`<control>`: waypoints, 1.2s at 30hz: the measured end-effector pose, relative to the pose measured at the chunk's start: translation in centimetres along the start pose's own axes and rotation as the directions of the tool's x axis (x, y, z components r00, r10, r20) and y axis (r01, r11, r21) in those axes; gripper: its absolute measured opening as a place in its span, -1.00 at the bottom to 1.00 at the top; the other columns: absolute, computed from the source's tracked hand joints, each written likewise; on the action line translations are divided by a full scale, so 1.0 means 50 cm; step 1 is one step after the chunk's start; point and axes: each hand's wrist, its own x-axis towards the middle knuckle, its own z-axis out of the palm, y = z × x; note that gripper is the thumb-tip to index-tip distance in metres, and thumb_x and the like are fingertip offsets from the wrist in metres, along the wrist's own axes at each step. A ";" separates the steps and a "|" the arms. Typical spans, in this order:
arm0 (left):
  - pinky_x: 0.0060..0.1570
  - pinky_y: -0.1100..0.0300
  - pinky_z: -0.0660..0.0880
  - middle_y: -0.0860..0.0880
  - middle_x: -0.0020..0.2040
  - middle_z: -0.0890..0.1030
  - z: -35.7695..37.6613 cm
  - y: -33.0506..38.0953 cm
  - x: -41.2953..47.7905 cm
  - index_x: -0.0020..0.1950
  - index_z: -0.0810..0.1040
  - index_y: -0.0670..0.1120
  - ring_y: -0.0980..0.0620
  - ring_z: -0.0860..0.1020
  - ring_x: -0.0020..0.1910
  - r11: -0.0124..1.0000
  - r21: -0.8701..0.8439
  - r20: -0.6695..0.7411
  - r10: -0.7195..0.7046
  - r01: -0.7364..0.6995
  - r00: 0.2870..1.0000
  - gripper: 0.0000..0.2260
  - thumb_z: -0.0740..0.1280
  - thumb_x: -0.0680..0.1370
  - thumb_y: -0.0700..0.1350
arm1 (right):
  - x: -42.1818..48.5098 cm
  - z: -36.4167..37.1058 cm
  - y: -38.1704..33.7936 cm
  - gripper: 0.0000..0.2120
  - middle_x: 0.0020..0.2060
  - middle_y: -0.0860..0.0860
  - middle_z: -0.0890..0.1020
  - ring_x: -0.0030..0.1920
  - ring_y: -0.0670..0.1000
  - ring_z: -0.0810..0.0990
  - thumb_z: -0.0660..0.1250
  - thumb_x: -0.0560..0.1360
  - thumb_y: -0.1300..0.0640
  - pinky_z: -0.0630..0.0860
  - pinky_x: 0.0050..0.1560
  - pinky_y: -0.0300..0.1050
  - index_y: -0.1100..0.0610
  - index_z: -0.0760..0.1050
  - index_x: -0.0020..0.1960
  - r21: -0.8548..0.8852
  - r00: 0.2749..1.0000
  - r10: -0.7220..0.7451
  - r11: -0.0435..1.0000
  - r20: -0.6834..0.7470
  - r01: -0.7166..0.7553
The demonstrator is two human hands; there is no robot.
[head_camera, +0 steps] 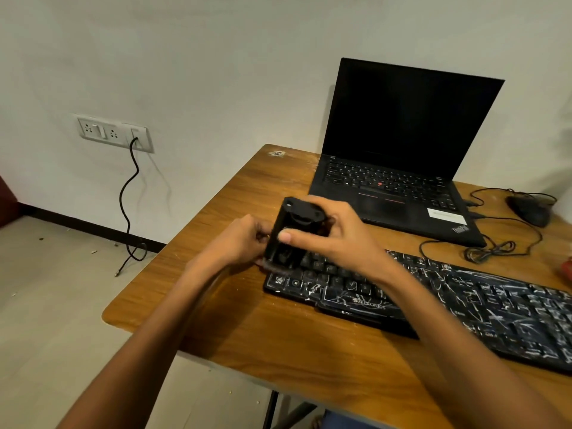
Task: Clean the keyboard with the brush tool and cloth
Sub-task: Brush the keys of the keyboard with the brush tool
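A black keyboard (448, 305) streaked with white marks lies on the wooden table (278, 329), running from the centre to the right edge. Over its left end both hands hold a black boxy brush tool (291, 230), its bristle edge (275, 269) touching the keyboard's top-left corner. My right hand (334, 233) wraps the tool from the right, thumb across its front. My left hand (244, 239) grips its left side with curled fingers. No cloth is in view.
An open black laptop (399, 168) with a dark screen stands behind the keyboard. A black mouse (530, 209) and coiled cables (489, 249) lie at the right. A wall socket (114, 133) with a hanging cable is at the left. The table's edge drops to the floor at the left.
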 end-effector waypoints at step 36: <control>-0.40 0.44 0.43 0.05 -0.33 0.59 0.001 -0.009 -0.018 0.15 0.55 0.01 0.27 0.52 -0.48 0.991 -0.123 0.091 0.055 -0.043 0.994 -0.68 0.42 0.40 -0.09 | -0.046 -0.077 0.042 -0.82 -0.32 -0.16 0.59 -0.25 -0.21 0.56 0.42 0.33 -0.03 0.43 -0.23 -0.36 0.02 0.51 -0.16 -0.016 0.983 0.073 0.997 -0.166 -0.077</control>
